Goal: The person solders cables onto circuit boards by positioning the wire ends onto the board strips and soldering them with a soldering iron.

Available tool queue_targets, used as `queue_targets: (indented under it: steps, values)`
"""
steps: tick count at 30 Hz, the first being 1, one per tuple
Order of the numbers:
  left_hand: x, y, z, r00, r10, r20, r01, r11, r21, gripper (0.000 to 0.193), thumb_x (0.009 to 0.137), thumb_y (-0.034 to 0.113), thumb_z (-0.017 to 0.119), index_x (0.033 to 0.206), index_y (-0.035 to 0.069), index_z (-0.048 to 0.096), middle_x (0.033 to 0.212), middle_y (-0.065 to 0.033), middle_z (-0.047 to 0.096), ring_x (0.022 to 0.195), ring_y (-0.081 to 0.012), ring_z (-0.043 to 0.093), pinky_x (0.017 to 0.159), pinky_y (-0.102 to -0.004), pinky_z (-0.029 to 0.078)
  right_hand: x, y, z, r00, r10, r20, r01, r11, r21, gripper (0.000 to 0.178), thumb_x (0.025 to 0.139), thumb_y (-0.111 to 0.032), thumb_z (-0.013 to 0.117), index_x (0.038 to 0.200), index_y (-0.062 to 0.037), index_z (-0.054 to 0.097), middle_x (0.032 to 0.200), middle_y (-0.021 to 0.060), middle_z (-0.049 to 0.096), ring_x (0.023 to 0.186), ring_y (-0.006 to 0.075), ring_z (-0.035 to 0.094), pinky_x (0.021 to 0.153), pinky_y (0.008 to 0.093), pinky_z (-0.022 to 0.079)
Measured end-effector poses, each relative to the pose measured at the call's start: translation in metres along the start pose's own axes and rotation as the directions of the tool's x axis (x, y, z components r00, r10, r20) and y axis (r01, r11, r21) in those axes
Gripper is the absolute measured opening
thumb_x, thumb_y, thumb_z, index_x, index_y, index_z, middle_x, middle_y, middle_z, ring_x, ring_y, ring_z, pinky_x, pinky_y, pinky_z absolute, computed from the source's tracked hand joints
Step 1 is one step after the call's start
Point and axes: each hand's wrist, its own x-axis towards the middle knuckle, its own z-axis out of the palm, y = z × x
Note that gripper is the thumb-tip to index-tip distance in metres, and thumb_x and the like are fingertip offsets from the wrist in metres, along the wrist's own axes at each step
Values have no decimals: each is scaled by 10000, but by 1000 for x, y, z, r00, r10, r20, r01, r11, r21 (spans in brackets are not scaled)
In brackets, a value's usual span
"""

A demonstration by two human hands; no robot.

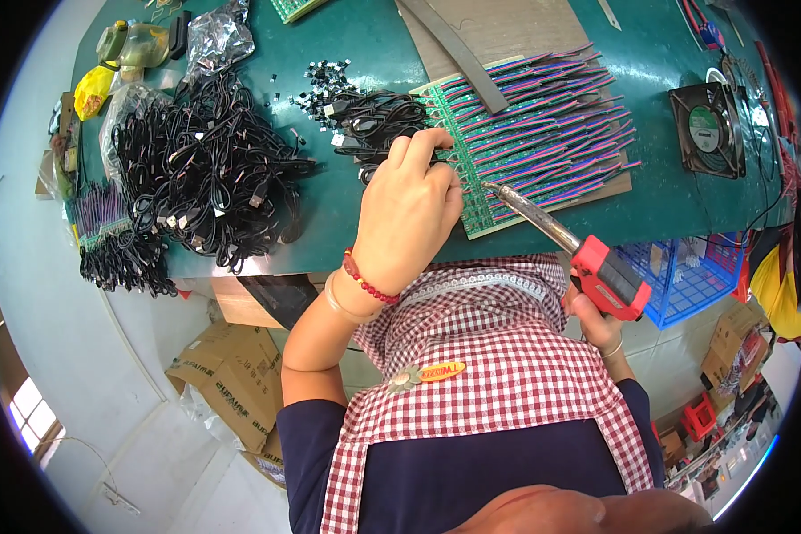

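Observation:
My right hand point(594, 322) is wrapped round the red and black handle of a soldering iron point(610, 278). The iron's tip points up and left, at the near part of a green circuit board panel point(482, 214). Rows of thin red, blue and black wires point(552, 125) run rightward from that panel. My left hand point(411, 206) is at the panel's left edge, thumb and fingers closed together; what they pinch is hidden. Just beyond it lies a bundle of black USB cables point(387, 120), partly covered by the hand.
A large heap of black cables point(214, 169) lies at the left, with small black parts point(327, 78) scattered beside it. A flat metal bar point(458, 53) rests across the wires and a brown board. At the right stand a fan point(707, 129) and, lower, a blue crate point(685, 280).

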Motion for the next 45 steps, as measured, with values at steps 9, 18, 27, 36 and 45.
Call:
queue_targets:
  steps: [9, 18, 27, 36, 45]
  values:
    - [3, 0, -2, 1000, 1, 32, -2, 1000, 15, 65, 702, 31, 652, 687, 5, 595, 1075, -69, 551, 875, -246, 525, 743, -332, 473, -1, 5, 0, 999, -35, 12, 36, 998, -52, 439, 842, -123, 601, 1229, 43, 479, 712, 66, 515, 611, 145, 475, 572, 307, 413]
    - [18, -3, -9, 979, 129, 157, -142, 987, 70, 56, 677, 52, 618, 657, 10, 588, 1062, -62, 549, 887, -241, 517, 762, -337, 477, -7, 2, -1, 996, 86, -33, -84, 995, 51, 272, 793, -70, 672, 1047, -1, 601, 847, 19, 600, 748, 109, 547, 684, 275, 442]
    - [29, -6, -13, 940, 227, 253, -253, 965, 72, 78, 686, 68, 610, 645, 6, 587, 1046, -87, 526, 906, -254, 514, 775, -353, 481, -12, 12, 7, 997, 62, -49, -59, 997, 52, 318, 811, -98, 640, 1089, 22, 542, 777, 50, 563, 677, 129, 524, 624, 288, 438]
    - [25, 2, -22, 936, 222, 274, -297, 914, 275, 70, 721, 63, 587, 786, 88, 579, 932, -39, 510, 899, -203, 507, 859, -390, 361, -9, 6, 13, 998, 21, -63, -13, 993, 118, 311, 821, -95, 617, 1092, 29, 527, 734, 53, 539, 632, 130, 503, 585, 284, 425]
    - [13, -6, -8, 951, 253, 178, -294, 920, 261, 96, 749, 103, 612, 795, 116, 528, 765, -14, 474, 823, -188, 497, 878, -402, 331, -8, 10, 9, 999, 27, -29, -23, 989, 144, 323, 821, -106, 622, 1099, 22, 517, 747, 48, 533, 656, 125, 496, 604, 284, 419]
